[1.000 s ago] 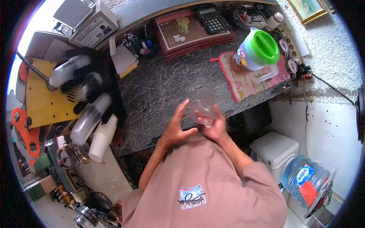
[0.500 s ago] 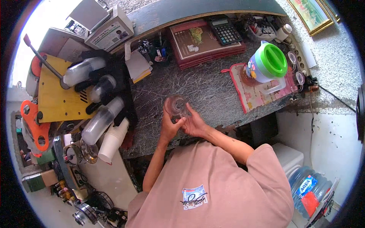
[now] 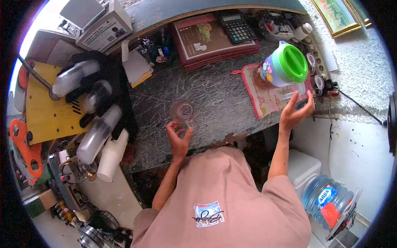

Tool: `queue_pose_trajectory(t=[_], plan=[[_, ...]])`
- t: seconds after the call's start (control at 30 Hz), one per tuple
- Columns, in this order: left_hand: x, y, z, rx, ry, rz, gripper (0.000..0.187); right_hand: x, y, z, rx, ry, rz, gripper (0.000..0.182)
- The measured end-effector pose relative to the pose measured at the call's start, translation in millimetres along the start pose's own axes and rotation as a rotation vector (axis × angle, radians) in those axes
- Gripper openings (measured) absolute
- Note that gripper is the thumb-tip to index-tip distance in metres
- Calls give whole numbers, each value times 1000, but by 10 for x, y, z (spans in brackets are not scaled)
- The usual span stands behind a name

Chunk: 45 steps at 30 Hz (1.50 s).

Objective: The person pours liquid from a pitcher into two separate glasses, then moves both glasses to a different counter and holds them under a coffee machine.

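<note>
A clear glass mug [image 3: 182, 110] rests on the dark scratched tabletop [image 3: 206, 93]. My left hand [image 3: 179, 138] is just in front of it, thumb and fingers apart around the handle side; whether it touches the glass is hard to tell. At the right, my right hand [image 3: 295, 112] is raised with its fingers spread, holding nothing. It is nearest to a pitcher [image 3: 285, 66] with a green lid and brown liquid inside, which stands on a red-edged cloth [image 3: 264, 105]. A clear container [image 3: 288, 91] lies beside the pitcher's base.
Dark red folders [image 3: 215, 51] and a calculator [image 3: 237, 28] lie at the back. Left are papers [image 3: 137, 68], stacked plastic cups [image 3: 99, 134], paper cups [image 3: 112, 156] and a yellow machine [image 3: 49, 103]. A water jug [image 3: 328, 200] is at the lower right.
My right hand has left the glass mug and moved right, to the pitcher's front. My left hand has loosened beside the mug. The view has shifted slightly.
</note>
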State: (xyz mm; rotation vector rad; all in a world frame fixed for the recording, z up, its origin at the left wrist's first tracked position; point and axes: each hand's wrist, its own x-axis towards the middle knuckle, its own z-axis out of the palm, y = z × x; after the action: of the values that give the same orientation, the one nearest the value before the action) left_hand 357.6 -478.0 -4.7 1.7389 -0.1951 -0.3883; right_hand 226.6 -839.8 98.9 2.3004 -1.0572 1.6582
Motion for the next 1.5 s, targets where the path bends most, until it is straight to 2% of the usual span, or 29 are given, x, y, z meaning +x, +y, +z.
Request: queue_pose_trajectory(t=[0.03, 0.07, 0.1, 0.13, 0.17, 0.2, 0.23, 0.27, 0.3, 0.33, 0.37, 0.43, 0.47, 0.57, 0.63, 0.7, 0.77, 0.87, 0.9, 0.97, 1.0, 1.03, 1.1, 1.27, 1.33, 1.5], plan=[[-9, 27, -11, 73, -26, -27, 47, 78, 157, 124, 112, -76, 43, 41], [-13, 65, -12, 62, -32, -30, 47, 116, 256, 170, 227, -153, 86, 49], [-6, 119, -21, 151, -67, 72, 35, 133, 295, 161, 224, -152, 76, 49], [5, 182, -25, 242, -96, 175, 25, 153, 308, 171, 503, -305, 285, 56], [20, 253, 4, 232, -80, 177, 25, 176, 296, 215, 787, -464, 491, 63], [30, 333, 48, 159, -104, 197, 21, 146, 214, 245, 903, -380, 567, 67], [28, 369, 75, 88, -125, 212, 20, 138, 228, 262, 918, -398, 554, 67], [44, 350, 87, 84, -95, 207, 20, 150, 278, 305, 987, -327, 632, 66], [53, 327, 83, 84, -159, 226, 20, 171, 231, 344, 1051, -258, 718, 65], [53, 309, 67, 87, -227, 243, 21, 192, 172, 390, 953, -209, 751, 64], [60, 290, 69, 89, -202, 231, 21, 221, 133, 420, 968, -234, 750, 64], [51, 290, 67, 77, -226, 269, 21, 288, 28, 455, 854, -273, 555, 61], [59, 284, 48, 81, -194, 255, 21, 349, -82, 433, 848, -292, 532, 58], [91, 235, 41, 83, -229, 255, 22, 458, -155, 347, 986, -444, 593, 56], [79, 190, 67, 55, -237, 280, 21, 541, -235, 272, 926, -491, 575, 55], [76, 192, 63, 64, -231, 276, 23, 599, -261, 261, 953, -675, 335, 55], [57, 207, 73, 75, -228, 270, 24, 626, -404, 222, 1012, -741, 315, 60], [39, 200, 100, 65, -210, 250, 24, 693, -771, 90, 996, -1043, 298, 64], [32, 195, 104, 57, -214, 233, 23, 736, -939, 48, 1000, -1055, 286, 64], [34, 179, 111, 40, -206, 214, 23, 807, -1188, -9, 929, -1203, 169, 64], [45, 167, 115, 41, -201, 268, 22, 830, -1266, -17, 922, -1281, 180, 64], [45, 157, 115, 45, -195, 320, 22, 855, -1353, -30, 922, -1291, 166, 64], [45, 158, 107, 39, -197, 302, 22, 898, -1520, -56, 870, -1404, 39, 64], [65, 110, 96, 34, -234, 269, 22, 952, -1779, -58, 835, -1483, -172, 60], [67, 146, 71, 25, -171, 307, 19, 976, -1833, -44, 823, -1498, -217, 59], [86, 23, 97, 23, -158, 333, 19, 1022, -1918, -38, 825, -1482, -311, 58]])
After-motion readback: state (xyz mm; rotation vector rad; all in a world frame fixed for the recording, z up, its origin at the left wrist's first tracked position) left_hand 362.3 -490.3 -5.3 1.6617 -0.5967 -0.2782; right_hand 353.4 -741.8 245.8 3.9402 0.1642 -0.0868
